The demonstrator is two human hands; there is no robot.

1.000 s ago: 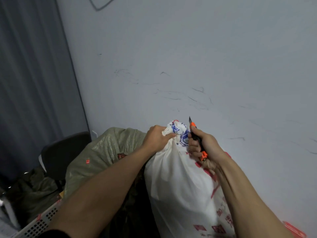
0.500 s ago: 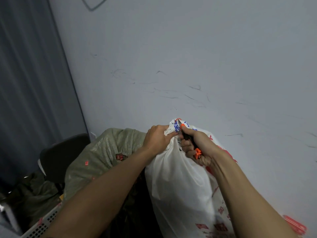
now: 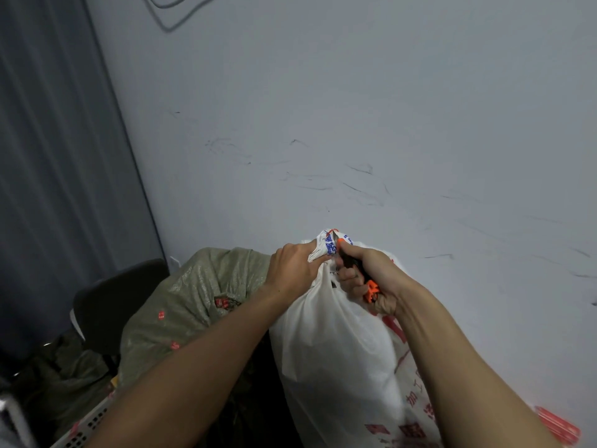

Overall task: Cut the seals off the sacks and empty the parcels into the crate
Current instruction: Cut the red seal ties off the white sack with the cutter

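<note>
Head view: left hand (image 3: 295, 266) fisted round the bunched neck (image 3: 325, 245) of the white sack (image 3: 336, 350). Right hand (image 3: 371, 276), just beside it, curled tight on an orange-and-black utility knife (image 3: 371, 290), tip up against the neck. Blade mostly hidden by fingers and fabric; the seal is hard to make out. Green woven sack (image 3: 193, 302) lies left of the left hand. Perforated crate (image 3: 80, 430) below it is cut off at the frame edge.
</note>
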